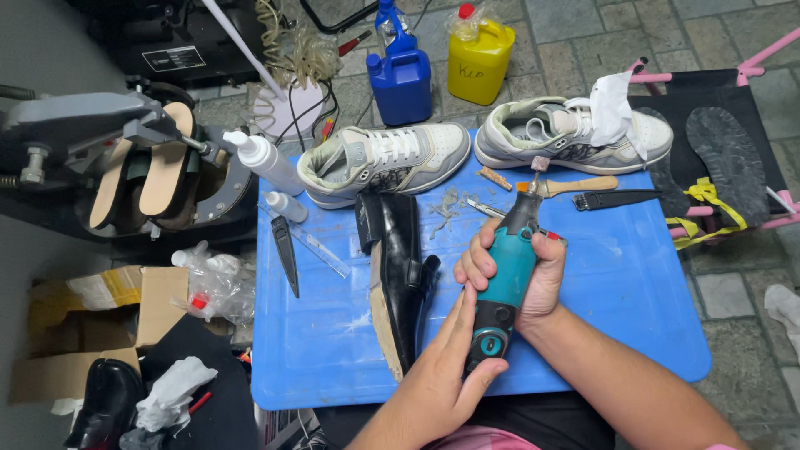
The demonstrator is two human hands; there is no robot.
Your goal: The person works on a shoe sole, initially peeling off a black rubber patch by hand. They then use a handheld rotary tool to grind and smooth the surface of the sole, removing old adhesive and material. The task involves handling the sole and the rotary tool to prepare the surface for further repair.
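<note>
My right hand (521, 279) grips the middle of a teal and black rotary tool (510, 267) whose small grinding tip points away from me. My left hand (442, 371) touches the tool's black rear end with its fingers around the base. Just left of the tool, a black leather shoe (398, 267) lies on its side on the blue board (633, 275), its tan sole edge showing. Two grey and white sneakers (387, 158) (567, 133) rest along the board's far edge, the right one with a white cloth over it.
On the board lie a white squeeze bottle (267, 162), a small bottle, a black blade (286, 254), a wooden-handled brush (579, 185) and a black file (612, 198). A blue jug (402, 79) and yellow jug (479, 58) stand beyond. A shoe press (125, 158) stands left; soles lie on a pink-framed stool (725, 150) right.
</note>
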